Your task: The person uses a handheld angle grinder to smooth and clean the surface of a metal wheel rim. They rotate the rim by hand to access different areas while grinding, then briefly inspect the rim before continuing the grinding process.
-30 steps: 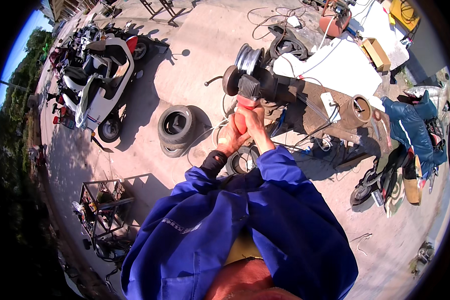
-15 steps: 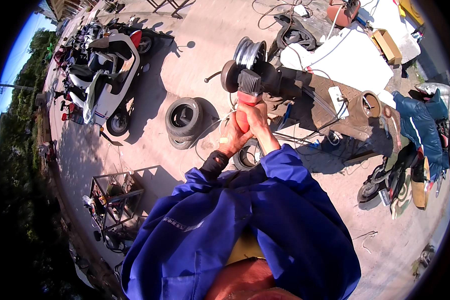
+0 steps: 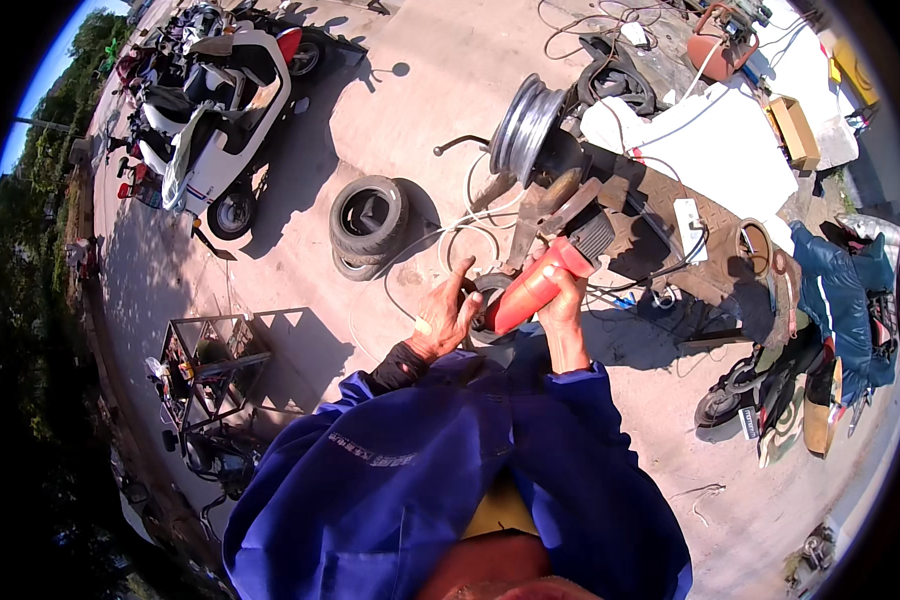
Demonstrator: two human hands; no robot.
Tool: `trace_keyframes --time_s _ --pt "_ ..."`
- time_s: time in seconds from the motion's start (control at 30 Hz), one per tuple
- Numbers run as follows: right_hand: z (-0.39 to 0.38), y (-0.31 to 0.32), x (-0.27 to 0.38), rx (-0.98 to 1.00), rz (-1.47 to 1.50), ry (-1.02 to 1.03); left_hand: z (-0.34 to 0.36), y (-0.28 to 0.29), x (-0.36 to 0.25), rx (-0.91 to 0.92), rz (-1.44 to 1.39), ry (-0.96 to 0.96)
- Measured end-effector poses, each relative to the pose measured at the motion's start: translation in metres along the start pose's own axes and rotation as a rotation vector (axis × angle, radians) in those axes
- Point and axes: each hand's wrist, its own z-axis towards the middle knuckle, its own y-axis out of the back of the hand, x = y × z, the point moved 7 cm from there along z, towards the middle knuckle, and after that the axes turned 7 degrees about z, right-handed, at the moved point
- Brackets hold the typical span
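My right hand (image 3: pixel 565 315) is wrapped round a red power tool (image 3: pixel 526 297). The tool slants, its dark finned head (image 3: pixel 596 236) up and to the right and its rounded end down and to the left. Just left of that end is my left hand (image 3: pixel 444 316), fingers apart, with nothing in it. Beyond the tool, a silver wheel rim (image 3: pixel 527 128) sits tilted at the end of a rusty metal bench (image 3: pixel 685 250). A black handle (image 3: pixel 460 146) sticks out left of the rim. Dark metal parts between rim and tool overlap, and I cannot make out their kinds.
Stacked tyres (image 3: pixel 369 220) lie at the left of the bench, and a looping pale cable (image 3: pixel 450 235) runs over the ground. Scooters (image 3: pixel 220 130) stand far left. A metal frame rack (image 3: pixel 215 360) is at left. Dark blue cloth (image 3: pixel 835 290) hangs at right.
My left hand has let go of the tool and moved down and left. My right hand has drawn the tool back from the rim and tilted it, its head swinging right.
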Motion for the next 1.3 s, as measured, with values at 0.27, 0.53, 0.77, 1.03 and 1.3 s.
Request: trace_keyframes --time_s 0.27,0.53,0.77,1.03,1.3 --pt "-0.037 0.047 0.078 0.005 0.080 0.096 0.148 0.022 -0.047 -0.176 0.383 -0.169" --pt "-0.045 0.086 0.108 0.170 0.134 0.146 0.177 0.005 -0.035 -0.253 0.399 -0.132" --pt "-0.031 0.096 0.103 0.165 0.124 0.099 0.176 0.006 -0.033 -0.324 0.321 -0.155" --pt "-0.019 0.098 0.105 0.110 0.079 0.082 0.198 0.022 -0.058 -0.326 0.338 -0.105" --pt "-0.013 0.104 0.106 0.053 0.093 0.070 0.180 0.010 -0.037 -0.286 0.272 -0.064"
